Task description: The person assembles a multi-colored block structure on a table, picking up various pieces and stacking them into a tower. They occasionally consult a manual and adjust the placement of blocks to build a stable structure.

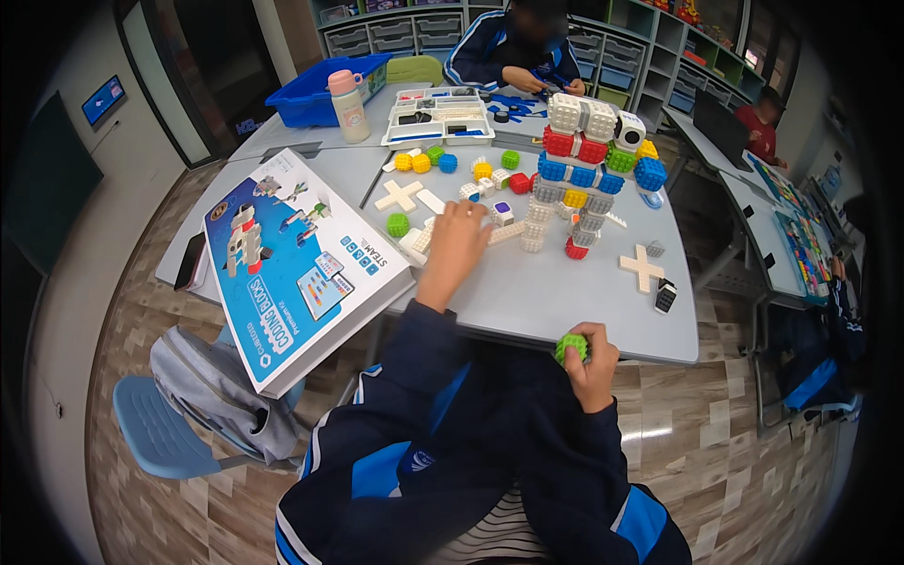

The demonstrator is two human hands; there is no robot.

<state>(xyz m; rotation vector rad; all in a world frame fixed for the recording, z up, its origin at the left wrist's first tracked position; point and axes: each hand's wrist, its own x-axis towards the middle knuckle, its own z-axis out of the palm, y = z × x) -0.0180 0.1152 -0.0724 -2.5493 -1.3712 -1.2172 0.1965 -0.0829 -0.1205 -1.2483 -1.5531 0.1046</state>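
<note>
Standing at the lower left of the frame, a blue chair (155, 424) has a gray backpack (218, 388) just to its right. Above them, a large white-and-blue box (282, 282) lies slanted over the left part of the gray table (537, 306), its lower corner jutting past the edge. At the upper left of the table sit a blue bin (299, 102) and a pale bottle with a pink lid (350, 118), followed by a white sorting tray (441, 142). Left of center, a green block (397, 225) and a white cross-shaped piece (399, 196) lie near the box. The left hand (457, 240) reaches in at the middle, its fingers beside a white-and-blue cube (470, 192); whether they grip anything I cannot tell. Around and beyond it are scattered loose blocks (420, 163) in yellow, blue, green and red. At the top center, a person (485, 52) in a dark jacket has both hands at the far side. Below center right, the right hand (595, 369) grips a bright green studded block (571, 349) just off the near edge. Right of center rises a multicolored block figure (576, 149); another cross-shaped piece (641, 269) lies at its right, beside a black-faced cube (665, 298).
</note>
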